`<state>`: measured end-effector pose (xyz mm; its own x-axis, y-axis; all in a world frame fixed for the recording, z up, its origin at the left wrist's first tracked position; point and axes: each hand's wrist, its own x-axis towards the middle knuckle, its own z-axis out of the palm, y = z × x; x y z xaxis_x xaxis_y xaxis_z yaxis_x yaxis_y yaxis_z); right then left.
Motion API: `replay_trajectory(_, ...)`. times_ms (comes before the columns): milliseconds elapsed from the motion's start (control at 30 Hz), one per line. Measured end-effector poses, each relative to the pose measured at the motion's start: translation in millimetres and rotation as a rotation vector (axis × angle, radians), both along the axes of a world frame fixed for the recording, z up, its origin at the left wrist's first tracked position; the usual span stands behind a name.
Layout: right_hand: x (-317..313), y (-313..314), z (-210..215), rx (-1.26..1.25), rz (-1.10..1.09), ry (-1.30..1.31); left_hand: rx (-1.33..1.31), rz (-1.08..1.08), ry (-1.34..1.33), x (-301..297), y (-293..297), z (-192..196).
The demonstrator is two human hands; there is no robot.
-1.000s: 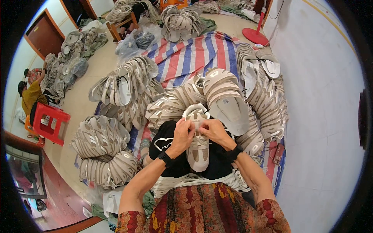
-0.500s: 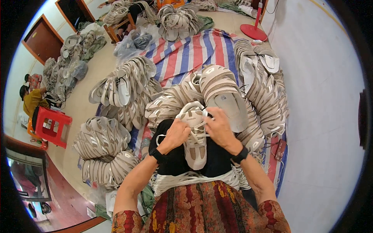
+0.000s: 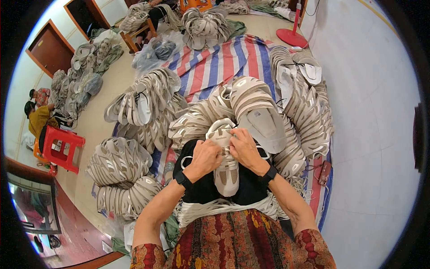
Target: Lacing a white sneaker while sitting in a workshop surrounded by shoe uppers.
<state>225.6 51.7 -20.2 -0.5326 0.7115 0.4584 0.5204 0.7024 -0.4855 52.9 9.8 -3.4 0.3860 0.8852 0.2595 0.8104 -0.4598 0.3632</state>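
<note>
A beige sneaker [image 3: 226, 177] with tan mesh lies on my black-clad lap, toe toward me and its collar away from me. White lacing crosses its front. My left hand [image 3: 205, 158] is closed at the left eyelet edge, and a loop of white lace [image 3: 184, 160] comes out beside it. At the upper right eyelets, by the tongue, my right hand [image 3: 245, 149] is closed in a pinch, with white lace showing at its right. The fingertips partly hide the lace ends. Across my lap lies a bundle of white shoelaces [image 3: 215, 209].
Curved stacks of beige shoe uppers [image 3: 257, 105] stand close ahead, with more stacks [image 3: 118, 159] at left and others [image 3: 304, 107] at right along the wall. A striped tarp [image 3: 215, 62] lies beneath. A red stool [image 3: 62, 148] and other people [image 3: 40, 119] are far left.
My right hand has moved down and inward from the collar's right side toward the tongue. My left hand stays at the left eyelets, and the lace stretched between the hands no longer shows.
</note>
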Motion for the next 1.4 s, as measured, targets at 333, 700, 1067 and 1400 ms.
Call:
replay_trajectory(333,1.7,3.4,6.5,0.051,-0.014,-0.052,-0.108,0.347,-0.472,-3.9,4.9,-6.0)
replay_trajectory(700,134.1,55.8,-5.7,0.219,-0.554,-0.147,0.102,0.648,0.043,-227.9,-81.7,-0.4)
replay_trajectory(1067,46.8,-47.4,15.4,-0.46,0.101,0.013,-0.185,0.116,-0.404,-40.5,-6.8,-20.3)
replay_trajectory(1400,48.5,-18.5,7.6,-0.353,0.002,0.235,-0.357,0.612,-1.335,-138.6,-22.5,7.6)
